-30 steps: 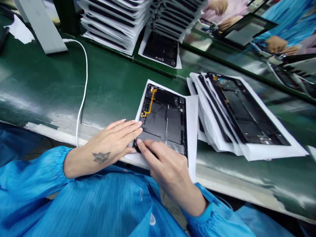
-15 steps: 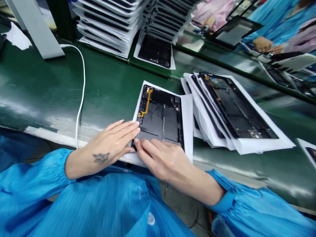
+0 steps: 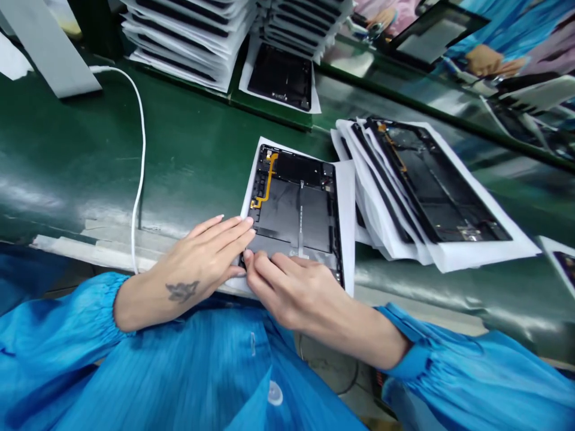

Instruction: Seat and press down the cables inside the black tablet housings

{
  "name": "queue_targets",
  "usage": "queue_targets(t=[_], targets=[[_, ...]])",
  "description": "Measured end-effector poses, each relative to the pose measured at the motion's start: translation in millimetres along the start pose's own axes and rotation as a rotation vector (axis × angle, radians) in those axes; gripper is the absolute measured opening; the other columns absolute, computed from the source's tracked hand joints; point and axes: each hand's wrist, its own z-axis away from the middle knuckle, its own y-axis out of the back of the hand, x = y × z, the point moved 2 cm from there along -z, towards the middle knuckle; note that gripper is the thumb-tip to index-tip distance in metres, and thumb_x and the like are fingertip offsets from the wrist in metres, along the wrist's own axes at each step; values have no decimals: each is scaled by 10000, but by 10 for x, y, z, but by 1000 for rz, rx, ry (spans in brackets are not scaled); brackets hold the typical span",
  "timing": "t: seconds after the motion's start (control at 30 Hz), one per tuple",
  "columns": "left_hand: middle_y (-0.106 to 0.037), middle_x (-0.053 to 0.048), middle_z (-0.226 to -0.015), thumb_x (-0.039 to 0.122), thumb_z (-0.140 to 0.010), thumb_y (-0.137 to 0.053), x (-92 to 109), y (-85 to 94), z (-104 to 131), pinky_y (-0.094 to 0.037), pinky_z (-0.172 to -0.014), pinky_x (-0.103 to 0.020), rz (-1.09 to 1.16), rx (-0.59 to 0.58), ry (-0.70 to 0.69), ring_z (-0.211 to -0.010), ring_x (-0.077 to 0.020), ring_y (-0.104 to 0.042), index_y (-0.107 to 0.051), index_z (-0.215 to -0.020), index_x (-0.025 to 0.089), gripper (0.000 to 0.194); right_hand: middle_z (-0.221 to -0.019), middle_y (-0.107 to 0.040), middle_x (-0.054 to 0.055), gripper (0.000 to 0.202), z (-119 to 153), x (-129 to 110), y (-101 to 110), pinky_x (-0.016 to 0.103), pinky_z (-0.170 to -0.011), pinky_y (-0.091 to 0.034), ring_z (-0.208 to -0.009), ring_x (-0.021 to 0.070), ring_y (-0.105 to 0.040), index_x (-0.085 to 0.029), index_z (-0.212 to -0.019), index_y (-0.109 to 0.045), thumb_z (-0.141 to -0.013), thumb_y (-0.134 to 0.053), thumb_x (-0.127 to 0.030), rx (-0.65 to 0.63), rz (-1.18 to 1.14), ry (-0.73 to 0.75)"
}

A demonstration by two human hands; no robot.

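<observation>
An opened tablet housing (image 3: 287, 206), black inside with an orange flex cable (image 3: 271, 179) along its left side, lies on a sheet of white paper (image 3: 345, 197) at the bench's front edge. My left hand (image 3: 204, 254) rests at the housing's lower left edge, fingers stretched out and close together, fingertips touching the rim. Beside it, my right hand (image 3: 296, 287) covers the lower part of the housing. Its fingers are curled, with thumb and forefinger pressed together near the lower left corner; what they hold, if anything, is hidden.
More housings with paper between them form a slanted pile (image 3: 449, 185) on the right. Tall stacks (image 3: 188, 42) stand at the back, near another housing (image 3: 281, 78). A white cable (image 3: 142, 137) crosses the green bench (image 3: 193, 149) on the left. Co-workers' hands (image 3: 487, 60) show beyond the divider.
The view has shifted slightly, so the bench items sit a little higher in the picture. Both hands keep nearly the same pose at the housing's lower left corner.
</observation>
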Motion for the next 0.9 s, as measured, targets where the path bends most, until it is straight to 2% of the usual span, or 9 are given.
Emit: queue_targets(t=[0.13, 0.23, 0.37, 0.47, 0.5, 0.57, 0.63, 0.8, 0.9], targets=[[-526, -167, -1497, 329, -1069, -396, -26, -8, 34, -433, -1164, -452, -3, -3, -14, -1395, -257, -508, -491, -1419, 41, 463, -826, -654, 40, 236, 51, 79, -61, 323, -531, -399, -687, 165, -562, -145, -1031, -671, -999, -442, -95, 41, -76, -43], [-502, -178, -1514, 402, -1057, -418, -59, 32, 122, -451, -1145, -483, -63, -7, 28, -1404, -299, -492, -453, -1460, 40, 542, -963, -694, 74, 299, 157, 123, -51, 305, -628, -469, -785, 172, -612, -141, -1231, -631, -1023, -417, -124, 135, -191, -217], [-570, -157, -1455, 268, -1046, -467, -78, 118, 249, -502, -1098, -451, -90, 73, 89, -1335, -288, -561, -510, -1423, 70, 428, -806, -656, 20, 420, 308, 18, 69, 306, -608, -461, -668, 162, -569, -214, -1382, -578, -963, -611, -187, 492, -311, -587], [-631, -147, -1382, 100, -1006, -478, -35, 148, 262, -543, -1041, -427, -73, 115, 33, -1274, -280, -608, -565, -1360, 71, 366, -698, -600, -19, 314, 369, -100, 123, 293, -583, -458, -582, 134, -523, -268, -1314, -643, -1013, -550, -267, 737, -593, -792], [-644, -150, -1362, 68, -996, -475, -12, 149, 252, -552, -1025, -424, -67, 124, -1, -1260, -281, -617, -576, -1342, 66, 360, -728, -616, -1, 310, 370, -136, 120, 308, -626, -479, -637, 146, -559, -267, -1260, -677, -1050, -462, -345, 750, -671, -807], [-659, -155, -1335, 43, -989, -474, 32, 141, 225, -566, -999, -416, -55, 140, -69, -1243, -283, -628, -593, -1310, 56, 342, -824, -654, 50, 527, 355, -205, 93, 364, -723, -499, -791, 189, -607, -231, -1143, -725, -1071, -272, -489, 701, -728, -749], [-663, -159, -1329, 48, -993, -476, 62, 121, 203, -574, -985, -414, -51, 150, -118, -1236, -287, -631, -600, -1293, 51, 325, -830, -651, 76, 606, 338, -276, 36, 378, -722, -491, -814, 204, -605, -174, -1053, -725, -1057, -240, -538, 658, -692, -639], [-644, -187, -1350, 28, -985, -470, 72, 63, 200, -567, -1018, -435, -66, 156, -190, -1273, -295, -610, -580, -1313, 20, 346, -804, -682, 82, 191, 337, -444, -169, 343, -701, -519, -787, 195, -630, -99, -1076, -669, -989, -588, -248, 670, -506, -474], [-637, -192, -1360, 20, -982, -457, 68, 56, 203, -560, -1047, -432, -46, 147, -175, -1305, -281, -593, -589, -1310, 26, 354, -908, -734, 93, 249, 349, -503, -269, 363, -772, -549, -881, 210, -659, -112, -1174, -663, -928, -630, -94, 619, -443, -473]])
